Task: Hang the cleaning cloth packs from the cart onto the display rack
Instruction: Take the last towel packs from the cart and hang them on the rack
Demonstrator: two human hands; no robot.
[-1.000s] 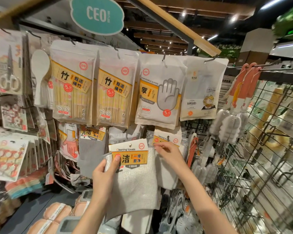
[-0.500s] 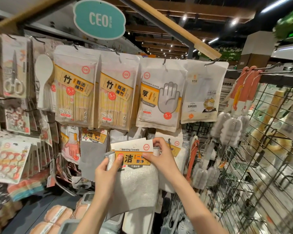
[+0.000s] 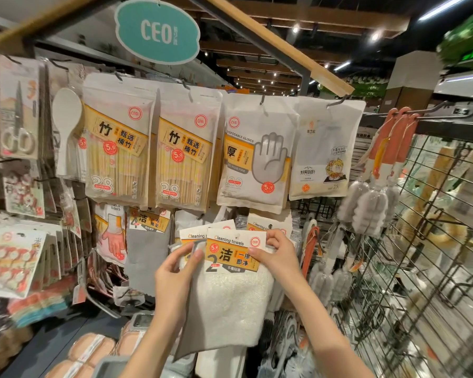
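2 hands on 1 cleaning towels pack point(image 3: 231, 271) held before display rack point(image 3: 448, 241), left hand point(image 3: 176, 271) grip pinching header card's left edge, right hand point(image 3: 277, 255) grip pinching its right edge, below disposable gloves bag point(image 3: 254, 156)

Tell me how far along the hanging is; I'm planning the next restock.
Done: cleaning towel packs already hang on the rack behind the hands. In hand: the left hand and right hand pinch the header card of one more pack, held up at that row; whether it is on a hook cannot be told. Left: seating this pack. The cart is out of view.
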